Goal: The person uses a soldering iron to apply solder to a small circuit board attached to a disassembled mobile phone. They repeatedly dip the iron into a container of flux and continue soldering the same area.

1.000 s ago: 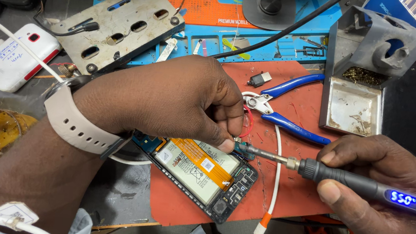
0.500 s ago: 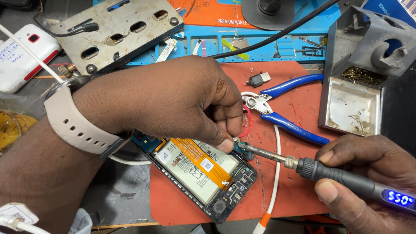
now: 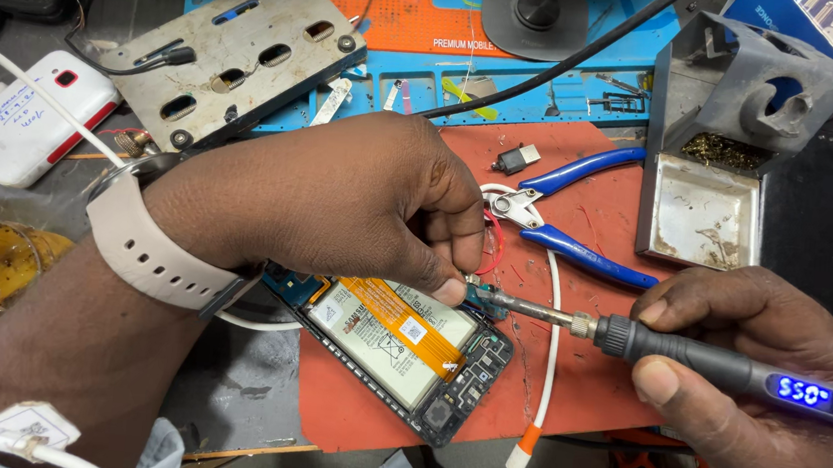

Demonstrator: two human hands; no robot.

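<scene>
Across the lower middle of the frame, on the red rubber work mat [image 3: 614, 382], the opened black smartphone with its white battery and orange flex ribbon [image 3: 396, 348] runs diagonally from centre left down to the right. The left hand [image 3: 339, 197] covers its upper end, fingertips pinched on a small blue-green part [image 3: 484, 298]. From the right, the right hand [image 3: 764, 395] grips the dark soldering iron [image 3: 726, 370], lying near-horizontal, tip touching that part
</scene>
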